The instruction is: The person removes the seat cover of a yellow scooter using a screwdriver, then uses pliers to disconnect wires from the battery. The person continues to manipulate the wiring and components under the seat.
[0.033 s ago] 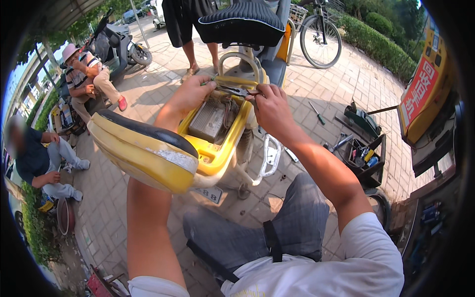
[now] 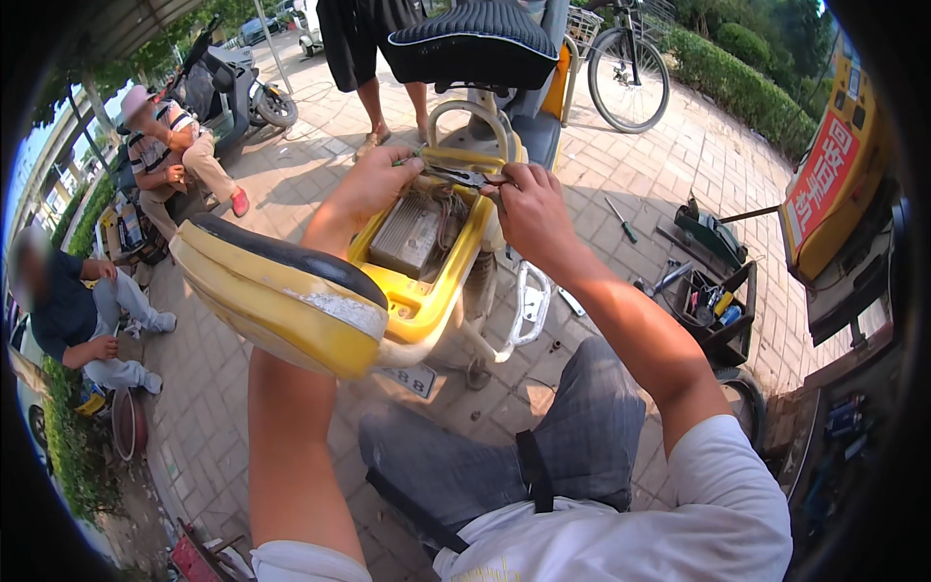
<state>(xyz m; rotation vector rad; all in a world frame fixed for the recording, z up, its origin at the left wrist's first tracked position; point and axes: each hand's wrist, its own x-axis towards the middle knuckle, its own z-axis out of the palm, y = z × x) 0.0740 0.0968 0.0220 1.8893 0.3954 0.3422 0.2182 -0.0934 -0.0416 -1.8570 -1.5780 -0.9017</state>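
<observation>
I see the right hand (image 2: 533, 207) squeezing pliers (image 2: 469, 178) over the yellow box (image 2: 388, 283); the left hand (image 2: 373, 182) pinches something green (image 2: 418, 153) by their tips, maybe to keep it still. The seat (image 2: 281, 296) leans open, likely making room.
</observation>
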